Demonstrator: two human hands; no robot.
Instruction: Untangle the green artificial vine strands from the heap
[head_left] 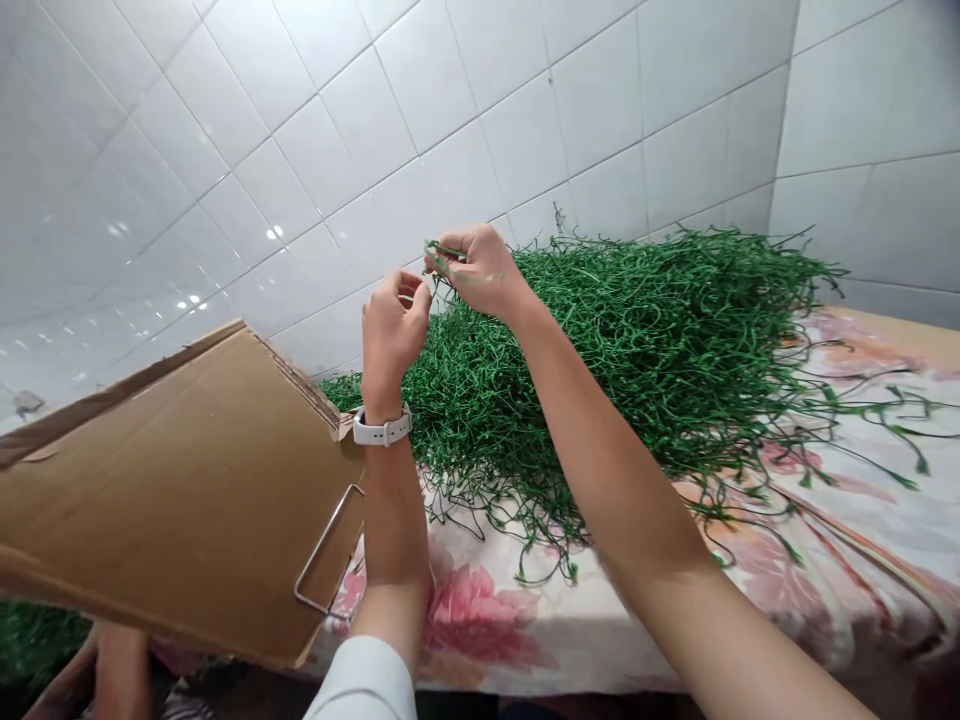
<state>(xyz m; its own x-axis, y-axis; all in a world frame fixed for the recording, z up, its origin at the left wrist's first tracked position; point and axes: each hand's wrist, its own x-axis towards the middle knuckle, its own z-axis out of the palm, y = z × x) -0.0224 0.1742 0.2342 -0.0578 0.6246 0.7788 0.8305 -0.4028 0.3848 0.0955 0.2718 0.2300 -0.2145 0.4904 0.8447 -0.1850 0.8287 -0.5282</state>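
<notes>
My right hand is raised above the left part of a big heap of thin green stems, its fingers closed on a few green strands. Just below and left of it, my left hand has its thumb and fingers pinched together; whatever may be between those fingertips is too small to make out. The fingertips of the two hands are close to each other. A pale watch strap circles my left wrist. Loose stems trail from the heap over the flowered cloth.
A large cardboard piece stands tilted at the left, with a metal wire frame at its right edge. Another person's arm shows at the lower left, near more green stems. A tiled wall rises behind.
</notes>
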